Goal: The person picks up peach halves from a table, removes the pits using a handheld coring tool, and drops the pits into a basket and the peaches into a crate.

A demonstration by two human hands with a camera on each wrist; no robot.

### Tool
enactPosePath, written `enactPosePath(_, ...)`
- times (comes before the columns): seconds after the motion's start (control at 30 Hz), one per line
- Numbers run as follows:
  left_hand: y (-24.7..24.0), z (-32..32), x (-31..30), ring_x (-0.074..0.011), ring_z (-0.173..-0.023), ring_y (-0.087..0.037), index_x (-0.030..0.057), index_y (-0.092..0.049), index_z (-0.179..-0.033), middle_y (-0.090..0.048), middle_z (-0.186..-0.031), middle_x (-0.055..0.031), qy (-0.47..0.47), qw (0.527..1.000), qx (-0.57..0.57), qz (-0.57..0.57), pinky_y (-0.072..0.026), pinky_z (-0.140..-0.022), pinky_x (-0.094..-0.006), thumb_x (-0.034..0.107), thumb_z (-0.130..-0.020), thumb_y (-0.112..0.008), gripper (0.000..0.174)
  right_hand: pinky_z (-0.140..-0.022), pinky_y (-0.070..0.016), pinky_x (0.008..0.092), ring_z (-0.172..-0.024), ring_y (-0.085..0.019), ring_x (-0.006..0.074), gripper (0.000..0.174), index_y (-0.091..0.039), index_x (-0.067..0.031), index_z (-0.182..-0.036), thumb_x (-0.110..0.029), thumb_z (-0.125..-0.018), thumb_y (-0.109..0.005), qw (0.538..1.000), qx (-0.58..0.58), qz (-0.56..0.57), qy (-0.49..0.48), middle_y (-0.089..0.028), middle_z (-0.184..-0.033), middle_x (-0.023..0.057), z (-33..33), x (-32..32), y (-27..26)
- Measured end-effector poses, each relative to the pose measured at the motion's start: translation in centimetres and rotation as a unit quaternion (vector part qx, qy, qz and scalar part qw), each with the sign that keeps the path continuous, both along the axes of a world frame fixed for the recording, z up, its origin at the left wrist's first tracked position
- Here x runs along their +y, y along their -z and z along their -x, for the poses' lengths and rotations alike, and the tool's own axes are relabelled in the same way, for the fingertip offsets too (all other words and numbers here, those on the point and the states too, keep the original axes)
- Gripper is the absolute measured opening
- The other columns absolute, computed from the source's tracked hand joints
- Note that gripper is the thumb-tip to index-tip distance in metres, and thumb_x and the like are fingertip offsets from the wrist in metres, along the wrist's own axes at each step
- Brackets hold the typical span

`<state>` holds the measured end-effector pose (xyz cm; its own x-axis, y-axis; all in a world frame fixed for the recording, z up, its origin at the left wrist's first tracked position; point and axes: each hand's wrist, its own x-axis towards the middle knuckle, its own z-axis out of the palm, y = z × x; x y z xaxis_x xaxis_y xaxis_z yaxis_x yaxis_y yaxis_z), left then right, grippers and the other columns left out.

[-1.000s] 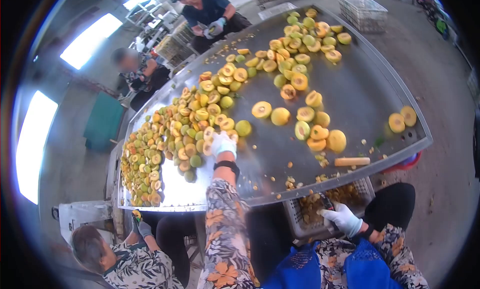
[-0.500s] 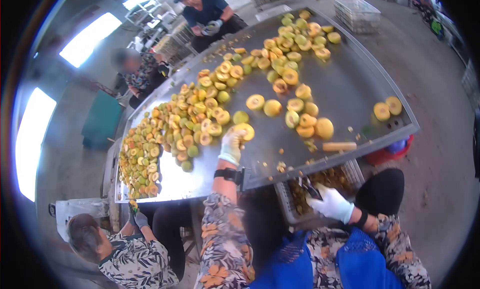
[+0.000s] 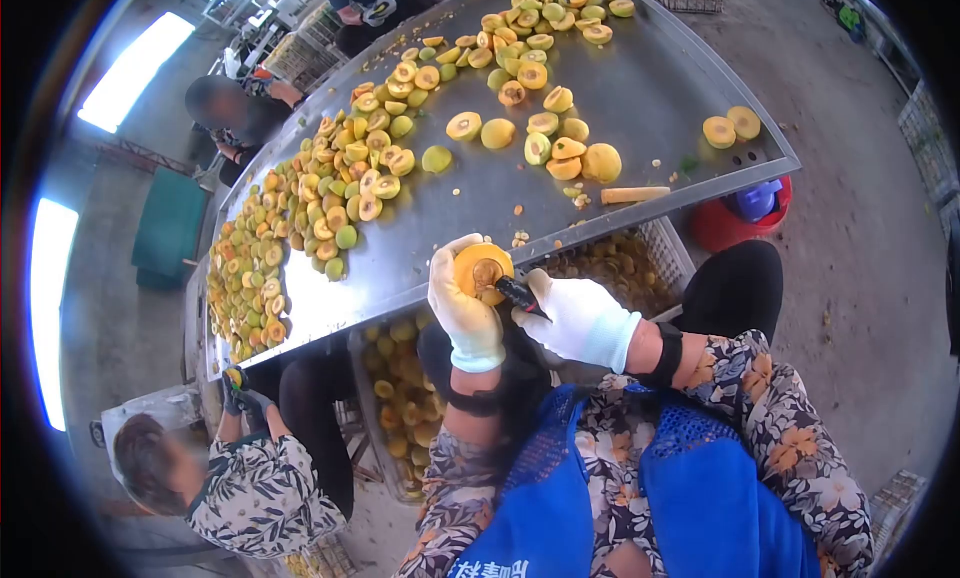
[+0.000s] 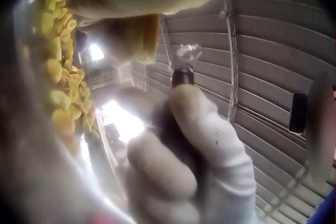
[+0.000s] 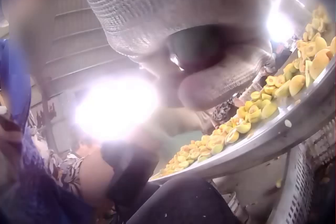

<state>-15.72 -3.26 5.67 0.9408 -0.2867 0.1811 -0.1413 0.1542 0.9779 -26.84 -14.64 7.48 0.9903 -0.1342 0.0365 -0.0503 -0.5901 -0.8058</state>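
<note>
In a white glove, my left hand [image 3: 466, 313] holds a halved yellow fruit [image 3: 478, 261] by its edge, cut face showing a brown pit hollow. My gloved right hand [image 3: 583, 318] grips a dark-handled tool [image 3: 520, 295], whose tip meets the cut face. In the left wrist view, the right hand's fingers [image 4: 207, 129] wrap round the dark handle [image 4: 182, 77], and part of the fruit [image 4: 144, 37] shows beyond. Both hands are in front of the near edge of the metal table [image 3: 420, 218]. Many halved fruits [image 3: 325, 183] lie heaped on it.
A crate of scraps [image 3: 665, 248] stands below the table edge, with a crate of fruit [image 3: 405, 478] further left. A red basin [image 3: 715, 228] is at the right. A wooden stick [image 3: 635, 194] lies near the table's edge. Several other people sit around the table.
The left hand has picked up a halved fruit from the table and drawn it back toward the body. The right hand has moved up and left with the tool to meet it.
</note>
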Motion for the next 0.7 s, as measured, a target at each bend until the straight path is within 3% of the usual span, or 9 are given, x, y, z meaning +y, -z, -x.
enactPosePath(0.1, 0.3, 0.4, -0.2, -0.0235, -0.079, -0.065, -0.0034, -0.060, -0.099, -0.064, -0.089, -0.0143, -0.052, 0.994, -0.101, -0.007, -0.0534, -0.075, -0.0326, 0.034, -0.102, -0.034, 0.046, -0.062, -0.0509, 0.0466, -0.069, -0.064, 0.0425, 0.030, -0.052, 0.0011, -0.093, -0.028, -0.090, -0.058, 1.000, 0.005, 0.005, 0.004, -0.063, -0.072, 0.0231, 0.2, 0.8, 0.7)
enactPosePath(0.17, -0.2, 0.7, -0.3, -0.0223, -0.078, -0.065, -0.0036, -0.061, -0.095, -0.065, -0.087, -0.0138, -0.045, 0.998, -0.035, 0.038, -0.0532, -0.075, -0.0319, 0.033, -0.102, -0.036, 0.044, -0.060, -0.0511, 0.0448, -0.066, -0.064, 0.0408, 0.029, -0.052, 0.0009, -0.092, -0.027, -0.090, -0.058, 1.000, 0.006, 0.006, 0.000, -0.063, -0.070, 0.0218, 0.2, 1.2, 1.5)
enactPosePath(0.27, -0.9, 1.3, 0.0, -0.0208, -0.075, -0.065, -0.0039, -0.062, -0.090, -0.065, -0.083, -0.0129, -0.034, 0.999, -0.004, 0.040, -0.0529, -0.074, -0.0310, 0.030, -0.102, -0.038, 0.043, -0.051, -0.0493, 0.0372, -0.053, -0.062, 0.0273, 0.027, -0.052, -0.0005, -0.092, -0.026, -0.091, -0.059, 0.984, 0.055, -0.159, -0.060, -0.061, -0.064, 0.0140, 0.0, 0.5, 1.3)
enactPosePath(0.33, -0.8, 1.3, 0.3, -0.0203, -0.073, -0.064, -0.0041, -0.062, -0.088, -0.065, -0.080, -0.0126, -0.030, 0.999, -0.035, -0.004, -0.0528, -0.073, -0.0307, 0.029, -0.102, -0.039, 0.042, -0.042, -0.0430, 0.0290, -0.045, -0.054, 0.0131, 0.025, -0.054, -0.0019, -0.088, -0.026, -0.091, -0.061, 0.861, 0.282, -0.400, -0.138, -0.056, -0.059, 0.0042, 0.0, -1.1, -0.5)
enactPosePath(0.47, -1.2, 1.0, 0.7, -0.0206, -0.066, -0.064, -0.0039, -0.062, -0.087, -0.065, -0.076, -0.0132, 0.104, 0.995, 0.000, 0.000, -0.0530, -0.067, -0.0299, 0.031, -0.102, -0.038, 0.045, -0.036, -0.0338, 0.0251, -0.039, -0.044, 0.0095, 0.022, -0.059, -0.0016, -0.085, -0.022, -0.092, -0.060, 0.798, 0.283, -0.474, -0.240, -0.047, -0.052, -0.0006, 0.7, -2.4, 0.9)
enactPosePath(0.53, -1.2, 1.5, 0.9, -0.0227, -0.068, -0.066, -0.0015, -0.061, -0.096, -0.066, -0.080, -0.0130, 0.179, 0.976, 0.114, 0.055, -0.0530, -0.060, -0.0298, 0.036, -0.102, -0.039, 0.043, -0.036, -0.0321, 0.0243, -0.038, -0.042, 0.0099, 0.021, -0.060, -0.0012, -0.087, -0.021, -0.094, -0.060, 0.638, 0.296, -0.659, -0.267, -0.046, -0.050, -0.0007, 1.2, -1.6, 2.6)
enactPosePath(0.57, -1.0, 1.7, 0.4, -0.0227, -0.068, -0.066, -0.0015, -0.061, -0.096, -0.066, -0.080, -0.0130, 0.178, 0.976, 0.113, 0.058, -0.0530, -0.060, -0.0298, 0.036, -0.102, -0.039, 0.043, -0.037, -0.0324, 0.0244, -0.037, -0.040, 0.0103, 0.020, -0.060, -0.0027, -0.087, -0.021, -0.094, -0.061, 0.647, 0.257, -0.672, -0.255, -0.046, -0.050, -0.0009, 1.6, -0.8, 3.0)
enactPosePath(0.63, -0.1, 1.9, -0.5, -0.0246, -0.070, -0.065, 0.0022, -0.059, -0.106, -0.066, -0.092, -0.0116, 0.119, 0.907, 0.341, 0.218, -0.0520, -0.057, -0.0295, 0.041, -0.101, -0.040, 0.043, -0.037, -0.0332, 0.0243, -0.038, -0.041, 0.0096, 0.015, -0.060, -0.0044, -0.089, -0.018, -0.094, -0.061, 0.743, 0.193, -0.610, -0.196, -0.046, -0.049, -0.0008, 2.0, 0.4, 3.4)
enactPosePath(0.7, 1.1, 0.8, 0.0, -0.0279, -0.075, -0.066, 0.0053, -0.058, -0.110, -0.065, -0.101, -0.0113, 0.133, 0.863, 0.408, 0.267, -0.0530, -0.058, -0.0329, 0.046, -0.099, -0.044, 0.044, -0.039, -0.0355, 0.0250, -0.039, -0.044, 0.0095, 0.011, -0.057, -0.0056, -0.092, -0.015, -0.093, -0.062, 0.762, 0.173, -0.589, -0.207, -0.048, -0.051, -0.0002, 2.2, 0.8, 4.1)
